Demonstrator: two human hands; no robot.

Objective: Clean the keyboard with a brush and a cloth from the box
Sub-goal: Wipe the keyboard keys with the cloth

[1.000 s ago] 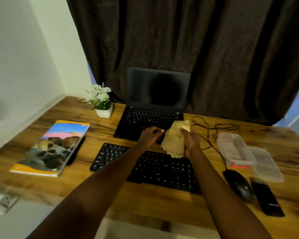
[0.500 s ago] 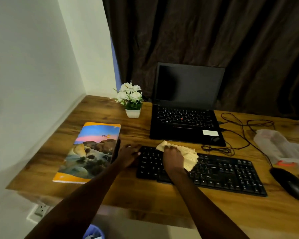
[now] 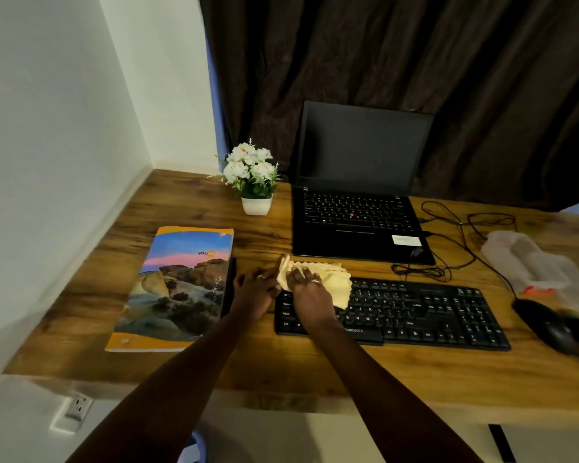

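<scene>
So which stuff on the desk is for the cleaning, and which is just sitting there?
For the cleaning:
yellow cloth
black keyboard
clear plastic box
right hand pressing the cloth
left hand at the keyboard's end

Just sitting there:
laptop
flower pot
book
mouse
cables

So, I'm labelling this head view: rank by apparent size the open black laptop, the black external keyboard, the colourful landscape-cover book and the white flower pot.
1. Open black laptop
2. Black external keyboard and colourful landscape-cover book: look alike, not ranked
3. White flower pot
</scene>
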